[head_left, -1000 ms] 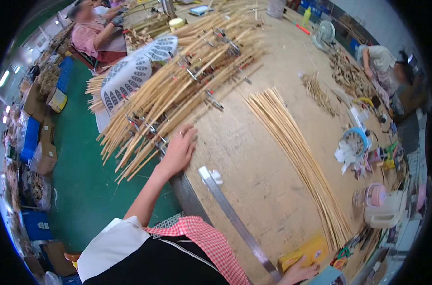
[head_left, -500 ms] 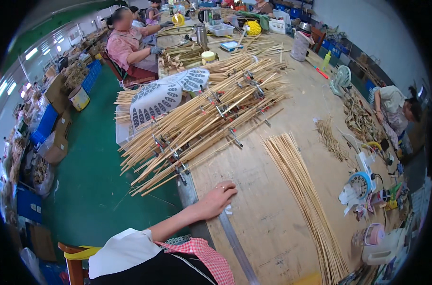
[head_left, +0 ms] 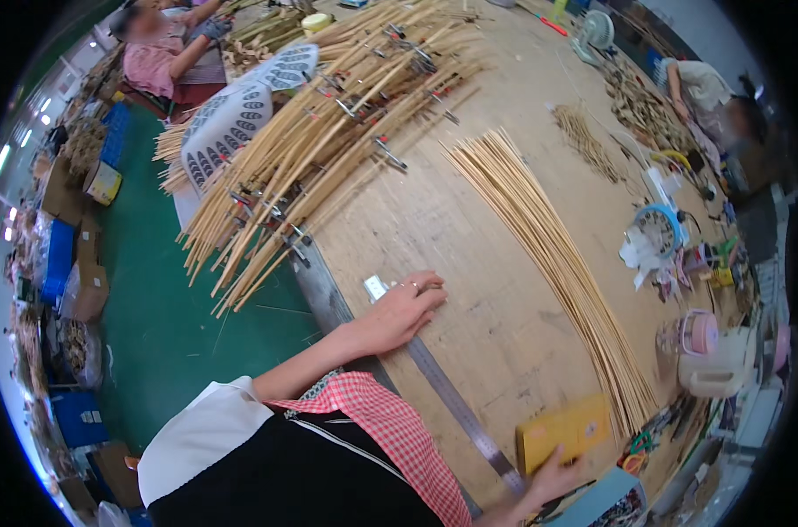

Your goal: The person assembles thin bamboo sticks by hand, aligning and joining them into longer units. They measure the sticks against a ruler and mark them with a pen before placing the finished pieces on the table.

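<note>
the right hand (head_left: 554, 479) touches a boxy yellow case (head_left: 564, 429) beside a flat metal ruler (head_left: 452, 400); whether its fingers pinch, i cannot tell. the left hand (head_left: 403, 312), fingers slightly spread, lies across the ruler. beyond: thin, bundled sticks (head_left: 548, 246).

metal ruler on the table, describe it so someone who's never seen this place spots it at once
On the big wooden worktable, find the person's left hand near the edge. The metal ruler passes beneath that hand, running down toward the yellow box. It is the flat grey strip, unlike the bundle of thin tan sticks to its right.
</note>
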Action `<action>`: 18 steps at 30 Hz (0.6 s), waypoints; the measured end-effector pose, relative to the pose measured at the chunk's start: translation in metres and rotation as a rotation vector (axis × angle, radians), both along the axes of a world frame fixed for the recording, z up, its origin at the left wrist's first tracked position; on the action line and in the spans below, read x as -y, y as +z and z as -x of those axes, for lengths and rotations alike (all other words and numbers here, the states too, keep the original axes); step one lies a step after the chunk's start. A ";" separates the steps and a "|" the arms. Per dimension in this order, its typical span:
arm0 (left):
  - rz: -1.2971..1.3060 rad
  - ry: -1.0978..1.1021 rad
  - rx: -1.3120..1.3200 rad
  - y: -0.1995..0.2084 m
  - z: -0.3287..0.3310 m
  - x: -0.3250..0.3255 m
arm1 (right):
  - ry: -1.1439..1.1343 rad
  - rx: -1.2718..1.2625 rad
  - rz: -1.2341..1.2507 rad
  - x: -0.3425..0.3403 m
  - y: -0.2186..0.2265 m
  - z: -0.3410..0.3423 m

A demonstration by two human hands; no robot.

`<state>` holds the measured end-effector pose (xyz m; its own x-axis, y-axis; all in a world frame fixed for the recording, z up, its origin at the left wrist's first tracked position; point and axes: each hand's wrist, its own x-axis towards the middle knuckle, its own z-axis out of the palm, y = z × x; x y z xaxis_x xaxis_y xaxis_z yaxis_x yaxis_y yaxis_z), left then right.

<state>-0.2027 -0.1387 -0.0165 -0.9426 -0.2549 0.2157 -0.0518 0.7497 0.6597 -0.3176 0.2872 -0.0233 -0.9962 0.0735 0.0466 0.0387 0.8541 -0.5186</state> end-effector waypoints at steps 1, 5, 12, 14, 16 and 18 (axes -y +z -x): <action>0.011 -0.021 -0.016 0.002 0.003 -0.002 | -0.051 0.064 0.111 0.030 0.012 -0.009; 0.021 -0.026 -0.042 0.011 0.003 -0.002 | 0.038 0.056 0.399 0.117 0.007 -0.016; 0.065 0.331 -0.091 0.032 -0.012 0.028 | 0.906 0.199 0.818 0.266 0.036 -0.039; 0.147 0.410 -0.131 0.047 -0.017 0.041 | 1.112 0.120 0.820 0.270 0.082 -0.053; 0.157 0.444 -0.111 0.055 -0.020 0.047 | 1.201 0.147 0.808 0.268 0.096 -0.060; 0.157 0.455 -0.093 0.049 -0.020 0.050 | 1.144 0.267 0.757 0.252 0.074 -0.059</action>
